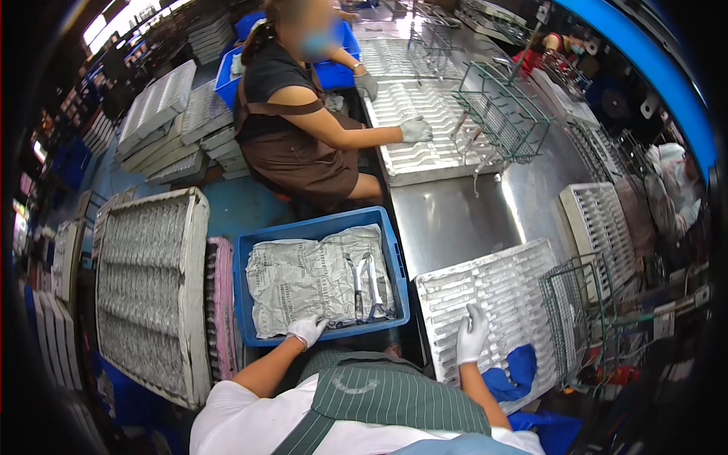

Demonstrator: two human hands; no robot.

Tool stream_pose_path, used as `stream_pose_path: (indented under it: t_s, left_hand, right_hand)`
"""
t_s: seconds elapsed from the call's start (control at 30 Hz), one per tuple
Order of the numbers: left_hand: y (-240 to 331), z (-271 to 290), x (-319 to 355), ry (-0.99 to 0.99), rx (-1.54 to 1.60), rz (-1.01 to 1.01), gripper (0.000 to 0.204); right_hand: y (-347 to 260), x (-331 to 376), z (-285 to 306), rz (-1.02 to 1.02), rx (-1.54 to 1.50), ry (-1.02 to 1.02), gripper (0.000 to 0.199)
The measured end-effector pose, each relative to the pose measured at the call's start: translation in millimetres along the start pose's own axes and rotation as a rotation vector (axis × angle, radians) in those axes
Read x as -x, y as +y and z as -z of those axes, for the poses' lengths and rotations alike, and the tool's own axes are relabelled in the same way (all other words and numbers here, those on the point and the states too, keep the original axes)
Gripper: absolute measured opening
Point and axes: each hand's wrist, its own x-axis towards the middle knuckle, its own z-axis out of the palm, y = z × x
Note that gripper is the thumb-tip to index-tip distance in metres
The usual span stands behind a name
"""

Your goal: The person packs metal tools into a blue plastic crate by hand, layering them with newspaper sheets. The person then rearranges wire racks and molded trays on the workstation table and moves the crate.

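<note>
Two gloved hands at work over a steel desk (pixel 470 220); a grey moulded tray (pixel 497 303) lies flat at the right, within reach, right hand (pixel 472 334) pressing it with fingers spread; a blue crate (pixel 322 227) lined with paper sits left. Left hand (pixel 307 330) rests on the crate's near rim, fingers loosely bent, holding nothing; two metal tools (pixel 364 287) lie on the paper, apart from it.

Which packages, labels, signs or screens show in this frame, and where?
Crumpled grey printed paper sheet: lining the blue plastic crate, under the left hand.
Small white tag: right edge, beside the green wire basket; rectangular, too small to tell more.
No screens or signs visible.
</note>
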Motion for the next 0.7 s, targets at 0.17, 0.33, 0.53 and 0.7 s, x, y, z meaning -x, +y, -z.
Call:
stream_pose_path:
  t_s: [0.17,0.33,0.53,0.7]
  left_hand:
    - [-13.3,-24.9,8.8,0.207,0.108,0.017,0.044]
    - [-0.9,-13.8,11.3,0.236,0.158,0.032,0.042]
    - [-4.8,-13.7,7.7,0.329,0.186,-0.009,0.037]
    - [-17.3,-21.3,13.9,0.399,0.109,0.003,0.034]
  right_hand:
    - [-36.9,-29.0,-34.6,-0.223,-0.157,-0.055,0.028]
    - [-35.4,-48.7,-91.9,-0.320,-0.443,-0.189,0.027]
    - [-27.2,-156.6,-102.7,-0.528,-0.753,-0.131,0.029]
    - [-10.4,-281.8,-121.6,-0.443,-0.505,0.092,0.065]
